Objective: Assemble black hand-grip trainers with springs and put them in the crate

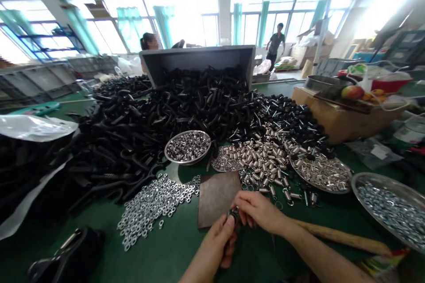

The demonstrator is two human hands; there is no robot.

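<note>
Low in the middle of the head view, my left hand [223, 238] is closed on a small dark part [234, 214], thumb on top. My right hand [253, 208] pinches at the upper edge of the same part, its fingertips touching it; what exactly they grip is too small to tell. Both hands are over the near corner of a flat brown metal plate [215, 196]. Silver nuts [154, 205] lie spread left of the plate. Metal springs [265, 154] are heaped beyond my right hand. A wooden handle [341, 238] lies beneath my right forearm.
A grey bin [199, 53] lies tipped behind a large pile of black parts [133, 128]. Metal dishes of small hardware stand at the centre [188, 161] and right [357, 181]. A cardboard box [348, 121] holds fruit. Two people are in the background.
</note>
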